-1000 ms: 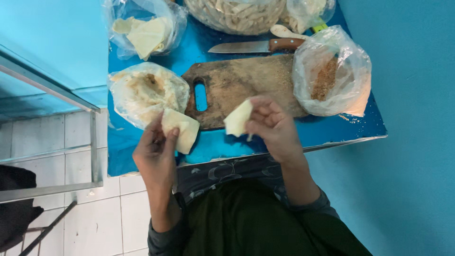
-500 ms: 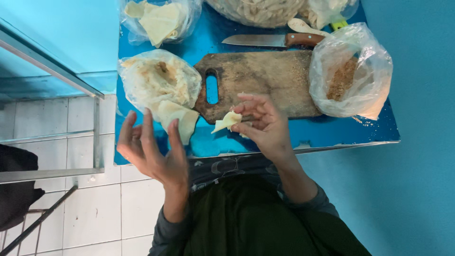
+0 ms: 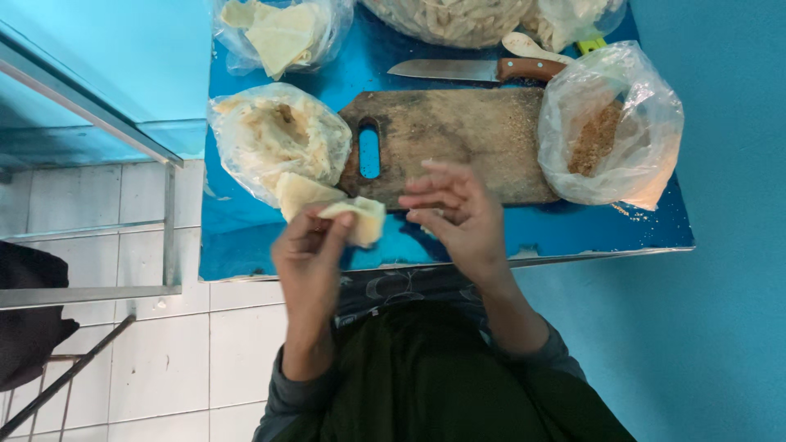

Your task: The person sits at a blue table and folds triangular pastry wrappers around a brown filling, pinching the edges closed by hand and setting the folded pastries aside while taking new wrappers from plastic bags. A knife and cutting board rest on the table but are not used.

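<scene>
My left hand [image 3: 311, 254] pinches a pale folded piece of dough [image 3: 359, 218] above the near edge of the blue table [image 3: 573, 233]. My right hand [image 3: 454, 209] hovers just to the right of it with fingers spread and nothing in it, over the near edge of a worn wooden cutting board [image 3: 463, 139]. Another pale dough sheet [image 3: 299, 192] lies on the table by the left hand, next to a clear bag of dough sheets [image 3: 274, 139].
A knife with a wooden handle [image 3: 479, 69] lies beyond the board. A clear bag of brown crumbs [image 3: 610, 127] sits at the right. Another bag of dough [image 3: 274, 33] and a large bag of pale pieces [image 3: 450, 16] stand at the back. White tiles and a metal frame [image 3: 168, 237] are left.
The folded dough piece has passed from my right hand to my left hand. My left hand, which was open and spread half a second ago, now grips it; my right hand has let go.
</scene>
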The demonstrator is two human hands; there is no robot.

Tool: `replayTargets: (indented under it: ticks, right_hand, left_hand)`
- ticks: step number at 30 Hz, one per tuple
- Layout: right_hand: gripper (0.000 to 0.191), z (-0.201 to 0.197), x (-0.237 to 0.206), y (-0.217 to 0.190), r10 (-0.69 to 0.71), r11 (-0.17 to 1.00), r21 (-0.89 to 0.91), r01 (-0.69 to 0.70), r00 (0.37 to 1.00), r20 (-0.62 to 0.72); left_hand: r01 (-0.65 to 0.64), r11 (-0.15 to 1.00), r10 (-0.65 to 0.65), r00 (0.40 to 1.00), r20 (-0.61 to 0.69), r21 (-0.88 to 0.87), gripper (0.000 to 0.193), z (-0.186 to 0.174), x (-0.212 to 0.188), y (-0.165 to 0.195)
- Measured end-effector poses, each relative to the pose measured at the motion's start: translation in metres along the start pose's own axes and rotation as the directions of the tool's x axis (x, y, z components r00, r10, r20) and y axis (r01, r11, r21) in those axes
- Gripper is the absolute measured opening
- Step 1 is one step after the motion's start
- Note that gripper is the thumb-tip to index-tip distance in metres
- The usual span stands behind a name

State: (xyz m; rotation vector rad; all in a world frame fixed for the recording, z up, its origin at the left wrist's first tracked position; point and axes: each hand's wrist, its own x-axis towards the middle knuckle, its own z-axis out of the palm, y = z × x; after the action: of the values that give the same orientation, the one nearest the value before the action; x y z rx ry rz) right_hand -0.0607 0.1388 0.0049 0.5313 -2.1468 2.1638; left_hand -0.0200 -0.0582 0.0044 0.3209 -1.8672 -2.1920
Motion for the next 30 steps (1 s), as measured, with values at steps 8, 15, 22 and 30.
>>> replayTargets:
  ticks: [8, 15, 22, 30]
  right_hand:
    - [0.025, 0.009, -0.003, -0.028, -0.418, 0.606, -0.688, 0.400, 0.896, 0.152]
    - [0.057, 0.003, -0.014, -0.021, -0.078, 0.987, -0.135, 0.086, 0.995, 0.059]
    - [0.051, -0.008, -0.012, -0.005, 0.040, 0.990, 0.136, -0.032, 0.998, -0.055]
    - [0.042, -0.003, -0.021, -0.041, -0.575, 0.609, -0.607, 0.511, 0.811, 0.107]
  left_hand:
    - [-0.072, 0.973, 0.114, 0.976, 0.186, -0.220, 0.052, -0.007, -0.003, 0.017]
    - [-0.081, 0.989, 0.126, 0.902, 0.412, -0.126, 0.067, 0.007, -0.012, 0.022]
    - [-0.150, 0.988, 0.132, 0.938, 0.321, 0.032, 0.073, 0.010, -0.010, 0.021]
    - [-0.020, 0.981, 0.082, 0.946, 0.314, -0.195, 0.062, 0.018, -0.006, 0.020]
